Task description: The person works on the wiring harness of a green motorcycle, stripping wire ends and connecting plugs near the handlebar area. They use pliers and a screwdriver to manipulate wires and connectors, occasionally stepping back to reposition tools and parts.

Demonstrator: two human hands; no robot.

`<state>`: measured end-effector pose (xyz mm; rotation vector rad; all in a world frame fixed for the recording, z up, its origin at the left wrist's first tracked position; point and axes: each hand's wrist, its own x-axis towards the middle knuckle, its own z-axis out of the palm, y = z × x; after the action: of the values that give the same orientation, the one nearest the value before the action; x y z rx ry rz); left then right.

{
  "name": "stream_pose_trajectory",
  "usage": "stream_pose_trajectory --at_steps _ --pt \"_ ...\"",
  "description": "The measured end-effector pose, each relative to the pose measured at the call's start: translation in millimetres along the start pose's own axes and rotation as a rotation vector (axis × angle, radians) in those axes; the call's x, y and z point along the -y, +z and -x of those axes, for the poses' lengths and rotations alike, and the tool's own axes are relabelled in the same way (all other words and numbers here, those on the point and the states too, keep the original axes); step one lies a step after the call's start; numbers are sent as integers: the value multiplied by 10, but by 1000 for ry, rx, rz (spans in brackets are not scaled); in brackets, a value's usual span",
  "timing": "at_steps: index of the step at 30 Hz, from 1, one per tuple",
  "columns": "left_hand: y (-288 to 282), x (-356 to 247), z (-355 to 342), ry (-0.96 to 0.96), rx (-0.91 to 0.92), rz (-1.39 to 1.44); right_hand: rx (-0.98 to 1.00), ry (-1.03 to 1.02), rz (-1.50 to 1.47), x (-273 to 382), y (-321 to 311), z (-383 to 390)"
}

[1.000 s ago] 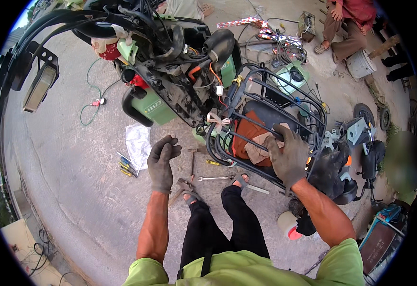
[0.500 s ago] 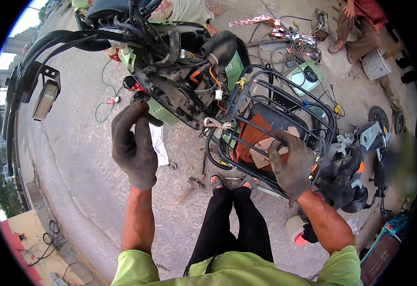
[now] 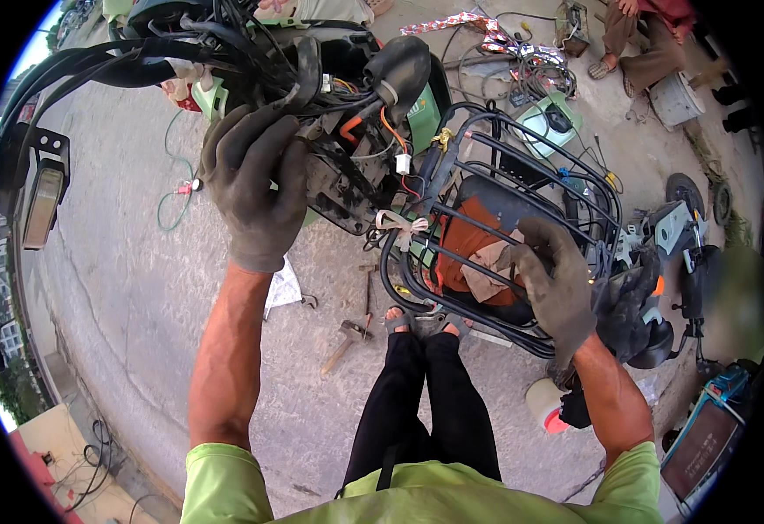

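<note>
A dark work glove covers my left hand [image 3: 255, 188], raised at the front of a partly stripped green electric scooter. Its fingers are bent and loosely open, overlapping the black inner panel [image 3: 334, 188] in view; whether they touch it cannot be told. Nothing shows in its grasp. My gloved right hand [image 3: 559, 284] hovers over a black tubular metal rack [image 3: 452, 229], fingers curled but apart from the thumb, with no object visible between them. Under the bars lie a reddish-brown cloth [image 3: 465, 231] and a pale torn piece [image 3: 489, 271]. Exposed wires end in a white connector [image 3: 403, 163].
A hammer [image 3: 347, 341] lies on the concrete by my feet. Left hangs a headlamp [image 3: 44, 205] among handlebar cables. Tangled cables [image 3: 539, 74] and a light green panel [image 3: 546, 127] lie farther back, near a seated person [image 3: 644, 44]. A bucket [image 3: 546, 403] stands at right.
My left hand has moved up to the scooter's front, its fingers now spread more. My right hand has shifted slightly right over the rack. The view has shifted a little.
</note>
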<state>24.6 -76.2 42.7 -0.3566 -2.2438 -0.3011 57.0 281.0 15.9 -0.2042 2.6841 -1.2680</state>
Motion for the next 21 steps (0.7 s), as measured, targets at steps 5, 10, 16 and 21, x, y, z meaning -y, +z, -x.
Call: stream_pose_trajectory --at_steps 5,10,16,21 --pt "-6 10 46 4 14 1 98 56 -358 188 179 -690" --pt "69 46 58 23 1 9 135 -62 -257 254 597 -1541" --pt "113 76 116 31 -2 28 74 -213 404 377 921 -1711" --pt "144 103 153 5 -12 1 -1 -248 560 481 1082 -1639"
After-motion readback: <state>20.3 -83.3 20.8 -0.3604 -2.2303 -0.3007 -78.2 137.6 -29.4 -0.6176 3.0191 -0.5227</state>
